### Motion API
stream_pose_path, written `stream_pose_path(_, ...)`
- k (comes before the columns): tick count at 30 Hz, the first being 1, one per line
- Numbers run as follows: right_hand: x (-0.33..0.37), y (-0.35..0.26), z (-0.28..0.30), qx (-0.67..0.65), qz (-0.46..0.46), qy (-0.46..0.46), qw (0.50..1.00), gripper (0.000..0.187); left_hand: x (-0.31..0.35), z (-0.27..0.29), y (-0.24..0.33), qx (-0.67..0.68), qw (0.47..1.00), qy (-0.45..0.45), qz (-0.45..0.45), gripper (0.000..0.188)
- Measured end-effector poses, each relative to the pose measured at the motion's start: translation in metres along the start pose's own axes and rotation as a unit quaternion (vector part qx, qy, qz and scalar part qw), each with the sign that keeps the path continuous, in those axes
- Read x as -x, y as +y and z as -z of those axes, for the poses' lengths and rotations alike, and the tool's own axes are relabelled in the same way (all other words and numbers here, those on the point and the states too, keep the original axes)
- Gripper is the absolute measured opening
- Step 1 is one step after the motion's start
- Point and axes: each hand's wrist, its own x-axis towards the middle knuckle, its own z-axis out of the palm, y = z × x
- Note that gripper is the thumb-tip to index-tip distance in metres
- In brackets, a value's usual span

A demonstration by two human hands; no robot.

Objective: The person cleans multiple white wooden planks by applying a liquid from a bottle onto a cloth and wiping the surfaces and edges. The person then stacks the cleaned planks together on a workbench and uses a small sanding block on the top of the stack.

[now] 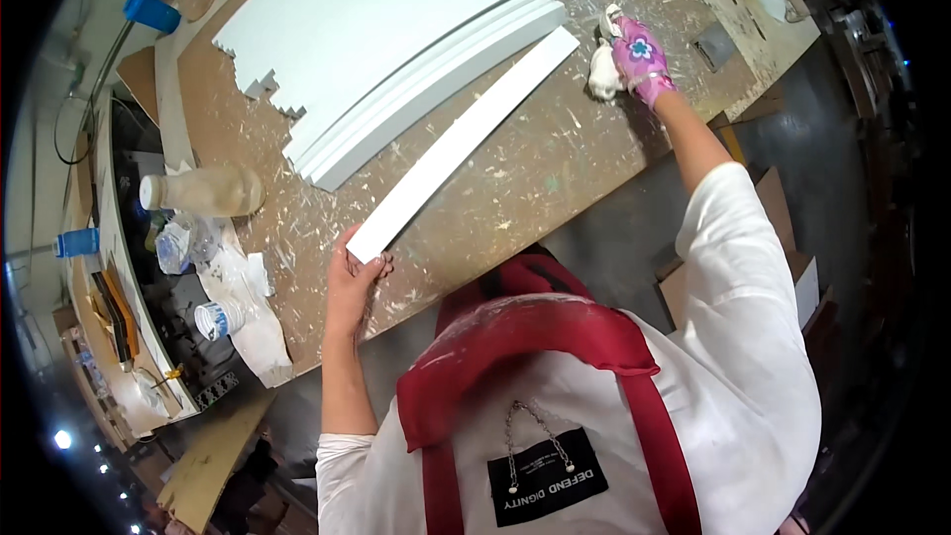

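Note:
A long white strip (466, 144) lies slantwise on the brown worktable (515, 188). My bare left hand (354, 275) grips its near left end between thumb and fingers. My right hand (639, 57), in a pink glove with a flower print, is beyond the strip's far right end, apart from it. Bunched white cloth (602, 74) shows in and beside that hand, which is closed on it and rests at the tabletop. Just behind the strip lies a stack of similar white strips (436, 64), side by side, with uneven ends.
Left of the stack lies a cloudy plastic bottle (203, 190); nearer are a white-and-blue tub (218, 319) and crumpled paper (260, 337). A blue cup (152, 12) is at the far left. A flat grey scraper-like piece (713, 46) lies right of my glove. Cardboard (684, 292) stands below the table's right side.

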Motion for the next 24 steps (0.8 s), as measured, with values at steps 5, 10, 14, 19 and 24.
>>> stream_pose_path(5,0.105,-0.179,-0.003,0.07,0.269,-0.144,0.95,0.023,0.008,0.011,-0.002,-0.015,0.999,0.021,0.02,0.056)
stream_pose_path(10,0.118,-0.14,-0.048,0.096,0.291,-0.123,0.944,0.029,0.024,0.008,-0.004,-0.053,0.998,0.019,0.022,0.055)
stream_pose_path(14,0.013,-0.016,-0.006,0.288,0.064,-0.076,0.952,0.024,0.025,0.008,-0.018,-0.023,0.999,0.02,0.016,0.052)
stream_pose_path(19,-0.011,0.015,0.028,-0.065,-0.059,-0.03,0.996,0.034,0.017,0.01,0.002,-0.061,0.998,0.007,0.019,0.042)
stream_pose_path(24,0.046,0.021,0.021,-0.157,0.023,-0.106,0.982,0.032,0.011,-0.004,-0.004,-0.063,0.994,0.09,-0.017,0.04)
